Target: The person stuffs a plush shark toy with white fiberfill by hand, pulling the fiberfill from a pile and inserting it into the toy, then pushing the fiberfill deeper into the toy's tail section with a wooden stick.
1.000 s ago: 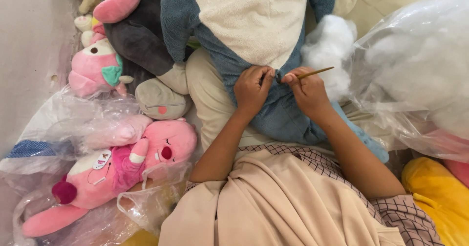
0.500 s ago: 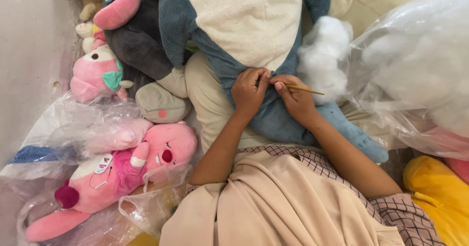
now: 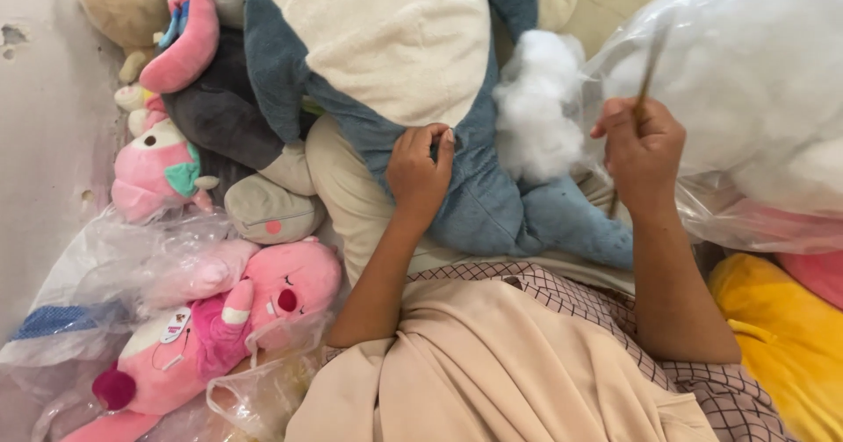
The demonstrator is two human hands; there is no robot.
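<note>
A large blue and cream plush toy (image 3: 386,47) lies across my lap. My left hand (image 3: 420,172) pinches the blue fabric at its side seam. My right hand (image 3: 641,152) is raised off to the right, fist closed around a thin wooden stick (image 3: 648,71) that points upward. A tuft of white stuffing (image 3: 537,108) bulges beside the toy, between my two hands.
A big clear plastic bag of white stuffing (image 3: 755,91) fills the right. Pink plush toys (image 3: 219,328) in plastic wrap lie at lower left, with a smaller pink one (image 3: 158,174) and a grey one (image 3: 215,108) above. A yellow plush (image 3: 781,337) sits at lower right.
My right hand has pulled the stick away from the seam and lifted it to the right, toward the stuffing bag. My left hand stays pinching the blue fabric.
</note>
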